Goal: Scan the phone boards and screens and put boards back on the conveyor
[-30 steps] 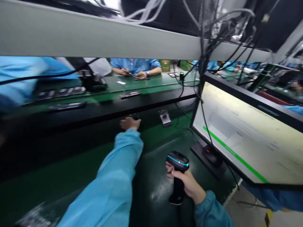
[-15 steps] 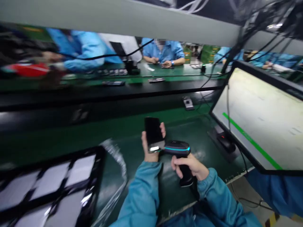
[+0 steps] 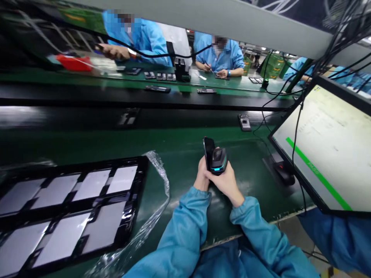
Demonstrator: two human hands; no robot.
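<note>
Above the green bench my left hand [image 3: 201, 175] grips a dark phone-like unit [image 3: 208, 148], which stands nearly edge-on to me. My right hand [image 3: 227, 179] is closed around a black barcode scanner [image 3: 219, 160] with a lit blue strip. The scanner's head points away from me, close against the right side of the unit, and its handle is hidden under the hand. Both hands are side by side, seemingly touching at the thumb. Part of the unit is hidden behind the scanner.
A black tray [image 3: 139, 181] of pale rectangular panels lies left, clear plastic film [image 3: 165, 185] beside it. At right stands a monitor [image 3: 324, 154] showing a green PASS bar, a dark device [image 3: 284, 172] before it. A phone part [image 3: 245, 122] lies farther back. Co-workers sit across the line.
The unit has turned from facing me to edge-on. The scanner has swung from pointing left to pointing away, and my hands have come together. The view has shifted left.
</note>
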